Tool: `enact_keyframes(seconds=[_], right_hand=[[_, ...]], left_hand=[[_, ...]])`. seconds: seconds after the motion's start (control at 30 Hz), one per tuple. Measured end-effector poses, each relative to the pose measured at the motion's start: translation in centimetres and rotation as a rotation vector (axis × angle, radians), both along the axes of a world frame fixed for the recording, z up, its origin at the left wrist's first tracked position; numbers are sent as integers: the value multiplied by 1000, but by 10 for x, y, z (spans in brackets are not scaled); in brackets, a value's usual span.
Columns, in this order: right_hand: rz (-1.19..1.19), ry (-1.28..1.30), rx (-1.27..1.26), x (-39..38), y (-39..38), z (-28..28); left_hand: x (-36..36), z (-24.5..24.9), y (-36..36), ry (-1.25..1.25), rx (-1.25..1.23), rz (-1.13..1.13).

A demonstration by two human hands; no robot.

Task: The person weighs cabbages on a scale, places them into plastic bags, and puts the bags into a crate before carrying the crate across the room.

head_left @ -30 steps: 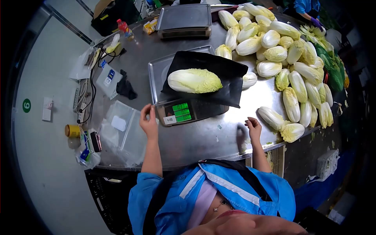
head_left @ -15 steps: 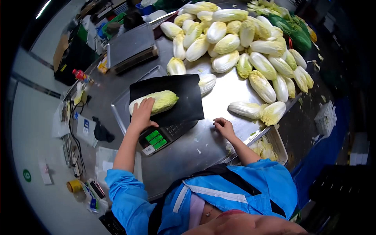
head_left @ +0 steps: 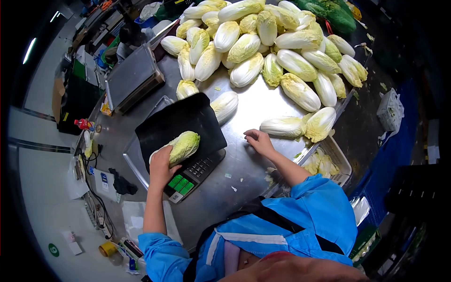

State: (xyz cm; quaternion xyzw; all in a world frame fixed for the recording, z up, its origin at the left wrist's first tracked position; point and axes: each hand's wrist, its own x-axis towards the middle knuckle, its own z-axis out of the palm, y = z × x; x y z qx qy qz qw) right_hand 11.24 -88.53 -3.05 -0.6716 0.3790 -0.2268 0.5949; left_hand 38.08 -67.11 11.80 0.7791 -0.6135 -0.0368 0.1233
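Observation:
My left hand (head_left: 161, 168) is closed around the white end of a napa cabbage (head_left: 184, 145), its fingers over the top and the thumb on the near side. That cabbage lies on a black sheet-like pan (head_left: 202, 117) over a digital scale (head_left: 199, 168) with a lit green display. The pan's far edge curves up. My right hand (head_left: 258, 141) is held over the metal tabletop, fingers loosely bent and nothing seen in them. Closest to it are two napa cabbages, a white one (head_left: 283, 126) and a yellowish one (head_left: 321, 124). Behind the pan sits another cabbage (head_left: 224, 107).
A large pile of napa cabbages (head_left: 268, 28) covers the far side of the metal table (head_left: 239, 164). A second platform scale (head_left: 134, 77) stands at the back left. A basket of leaves (head_left: 345, 164) is at the right edge. Cables and a red-capped bottle (head_left: 84, 124) line the left edge.
My left hand has come nearer and now wraps the cabbage's end; before, it rested on top. The pan's far edge looks more bent up. The whole view has turned slightly.

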Motion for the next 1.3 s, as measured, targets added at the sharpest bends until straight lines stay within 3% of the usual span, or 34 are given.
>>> enact_keyframes(seconds=[0.1, 0.3, 0.4, 0.47, 0.5, 0.57, 0.7, 0.77, 0.8, 0.9, 0.93, 0.97, 1.07, 1.2, 1.3], right_hand=[[61, 97, -58, 12, -15, 5], [-25, -36, -524, 75, -81, 23], [-259, -10, -569, 100, -71, 25], [-568, 15, -212, 112, -55, -5], [-574, 16, -212, 118, -43, -17], [-639, 51, 135, 128, -15, -33], [-647, 41, 251, 162, -1, -20], [-770, 184, 296, 191, -15, -14], [-800, 203, 206, 200, -19, -24], [-653, 132, 161, 188, -36, -21], [-737, 0, 97, 181, -39, -36], [-699, -299, 281, 167, -46, -39], [-175, -977, 1024, 109, -68, -58], [29, -1056, 1118, 53, -67, -15], [221, -1043, 1172, 57, -70, 22]], left_hand=[[-2, 4, 8, 81, 20, 26], [-9, -5, 31, 95, -264, 241], [-22, -7, 34, 105, -351, 308], [-31, -7, 35, 61, -443, 366], [-34, -10, 36, 63, -444, 360], [-40, -16, 39, 153, -598, 436], [-59, -17, 38, 171, -625, 480], [-67, -21, 38, 196, -622, 497], [-69, -23, 38, 195, -609, 487], [-73, -18, 42, 165, -610, 472], [-73, -15, 45, 131, -601, 432], [-72, -12, 49, 94, -595, 390], [-70, -14, 68, 117, -627, 449], [-73, -23, 81, 198, -616, 530], [-80, -27, 77, 189, -632, 503]])
